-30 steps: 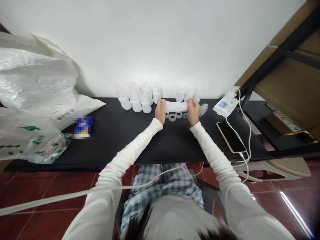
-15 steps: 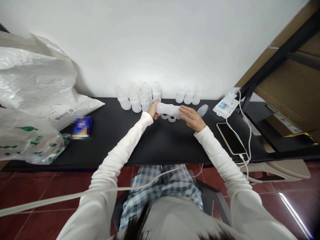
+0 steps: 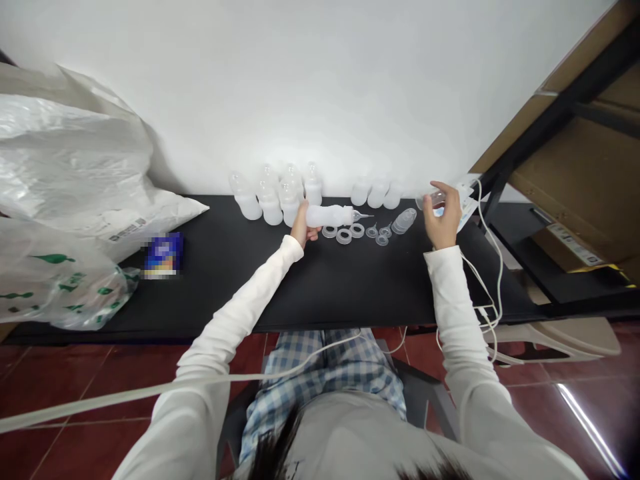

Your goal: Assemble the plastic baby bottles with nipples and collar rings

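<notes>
- Nearest, one pair of checked trousers (image 3: 325,360) beneath a single pale cord (image 3: 200,381).
- Then the black table (image 3: 350,287), its front edge just beyond the lap.
- The left hand (image 3: 301,228) is closed round the base of one bottle (image 3: 327,215), which lies nearly level, its spout (image 3: 362,215) pointing right. Whether the bottle touches the table, I cannot tell.
- The right hand (image 3: 443,215), well apart from it, has thumb and fingers set narrowly, holding one clear cap (image 3: 439,198).
- To handle these well, I judge: keep the left grip firm but light, so the soft-looking wall is not squeezed; hold the neck level and clear of the loose parts; pinch the cap by its sides; and keep fingers off the thin spout.
- Just in front of the bottle, three rings (image 3: 344,236).
- Right of them, three loose spouts (image 3: 382,240).
- Beside those, some nested caps (image 3: 404,221); too tightly stacked to count.
- Right of the right hand, one white box (image 3: 469,212), partly hidden.
- Near the wall, three bare bottles (image 3: 377,195) to the right; to the left, at least five capped bottles (image 3: 246,200), overlapping, so perhaps more.
- Farthest, one white wall (image 3: 320,87).
</notes>
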